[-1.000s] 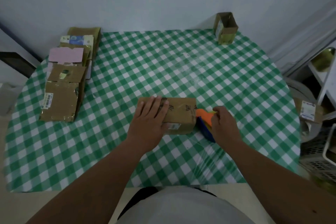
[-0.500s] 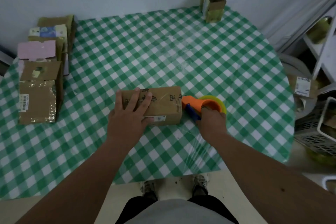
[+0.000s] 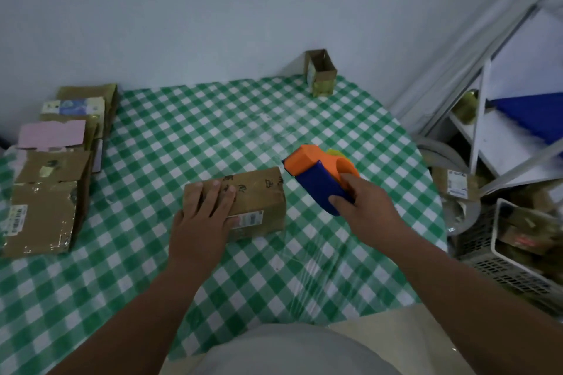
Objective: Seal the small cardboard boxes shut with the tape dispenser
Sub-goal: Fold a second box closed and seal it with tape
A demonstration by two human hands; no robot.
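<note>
My right hand (image 3: 370,210) has lifted the dispenser (image 3: 320,176) clear of the box (image 3: 256,195), fingers clamped on its handle; my left hand (image 3: 201,219) still presses flat on the box, fingers straight. This strip looks laid

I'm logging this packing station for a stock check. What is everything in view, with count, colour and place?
small cardboard box: 1, brown, table centre, under the left hand
tape dispenser: 1, orange and blue with a yellowish roll, raised right of that box
open carton: 1, brown, far table edge by the wall
stacked boxes: several, brown, one pink-topped, one white and blue, table's left edge
tablecloth: 1, green and white check
labelled parcel: 1, brown, beside the table on the right
baskets: grey and white, lower right
shelf unit: 1, white, right
left hand: flat on the box
right hand: grips the dispenser
</note>
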